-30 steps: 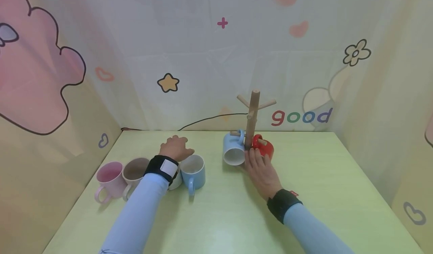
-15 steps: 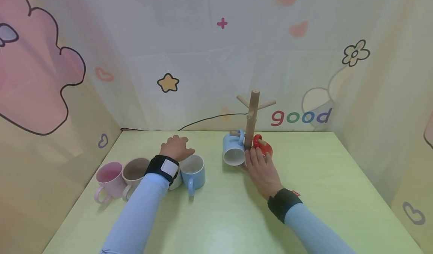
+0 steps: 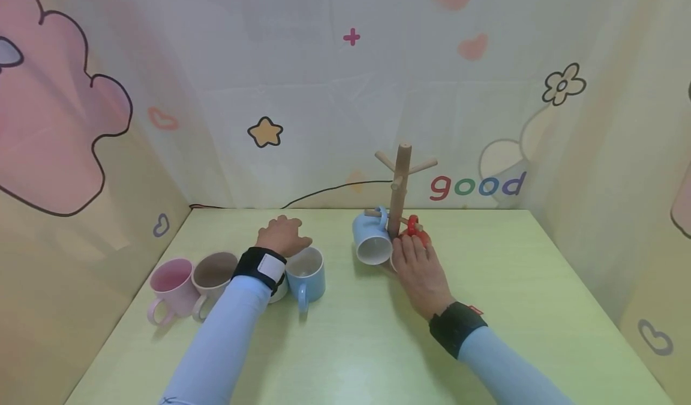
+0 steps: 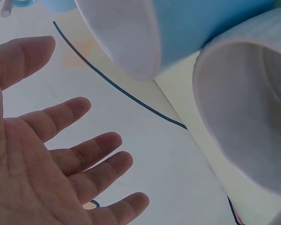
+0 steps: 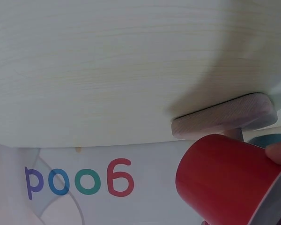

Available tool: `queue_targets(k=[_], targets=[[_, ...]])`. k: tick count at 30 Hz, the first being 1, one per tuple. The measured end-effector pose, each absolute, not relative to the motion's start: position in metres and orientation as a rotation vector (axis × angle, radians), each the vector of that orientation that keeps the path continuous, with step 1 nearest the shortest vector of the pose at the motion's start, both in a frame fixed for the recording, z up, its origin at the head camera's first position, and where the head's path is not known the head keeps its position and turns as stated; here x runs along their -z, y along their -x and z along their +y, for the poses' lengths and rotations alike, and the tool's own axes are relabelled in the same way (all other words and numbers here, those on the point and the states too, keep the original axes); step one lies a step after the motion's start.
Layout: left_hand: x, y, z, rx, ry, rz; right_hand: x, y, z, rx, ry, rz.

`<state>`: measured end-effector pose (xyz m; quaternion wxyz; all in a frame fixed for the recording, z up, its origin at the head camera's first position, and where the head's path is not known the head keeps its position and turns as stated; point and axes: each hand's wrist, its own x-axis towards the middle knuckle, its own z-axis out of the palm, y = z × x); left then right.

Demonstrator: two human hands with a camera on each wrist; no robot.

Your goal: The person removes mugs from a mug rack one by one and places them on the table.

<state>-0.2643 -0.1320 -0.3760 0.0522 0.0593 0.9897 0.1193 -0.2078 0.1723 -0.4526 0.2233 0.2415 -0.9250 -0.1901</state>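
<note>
My right hand point(image 3: 423, 278) holds a red mug point(image 3: 423, 237) by its rim end at the wooden mug tree point(image 3: 398, 198). In the right wrist view the red mug point(image 5: 225, 180) lies tilted, a fingertip point(image 5: 280, 151) pressing near its rim. The red handle is at a lower peg; whether the peg passes fully through it is hard to tell. A light blue mug point(image 3: 371, 237) hangs on the tree's left peg, mouth toward me. Over the row of mugs, my left hand point(image 3: 281, 236) has its fingers spread, holding nothing, beside a blue mug point(image 3: 306, 273).
A pink mug point(image 3: 174, 285) and a greyish mug point(image 3: 213, 276) stand at the left, with a white mug point(image 3: 278, 291) partly hidden by my left wrist. Upper pegs point(image 3: 423, 166) stick out of the tree. A patterned curtain point(image 3: 324, 93) borders the table point(image 3: 345, 357).
The red mug has shifted slightly left and its handle has turned at the peg, my right hand moving with it. My left hand stays put. The whole view has drifted slightly.
</note>
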Motion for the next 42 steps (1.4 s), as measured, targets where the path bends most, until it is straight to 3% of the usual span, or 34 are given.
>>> queue_targets(k=[42], targets=[[0.375, 0.265, -0.13, -0.352, -0.21, 3.027, 0.439, 0.19, 0.188, 0.374, -0.529, -2.695]])
